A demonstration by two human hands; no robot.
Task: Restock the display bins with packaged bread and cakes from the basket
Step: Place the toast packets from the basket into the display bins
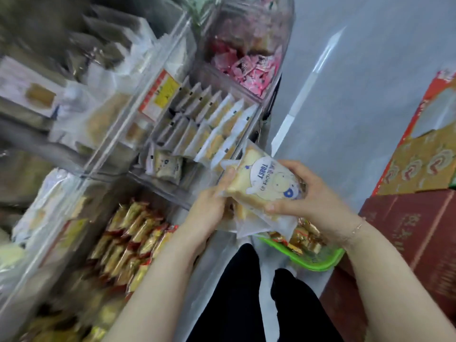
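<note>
Left hand (209, 206), right hand (313, 196) both clasp toast packets (264, 183)

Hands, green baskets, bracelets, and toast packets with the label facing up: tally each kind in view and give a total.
Hands: 2, the left hand and the right hand
Green basket: 1
Bracelet: 1
Toast packet with label facing up: 1, held by both hands
Total: 5
</note>
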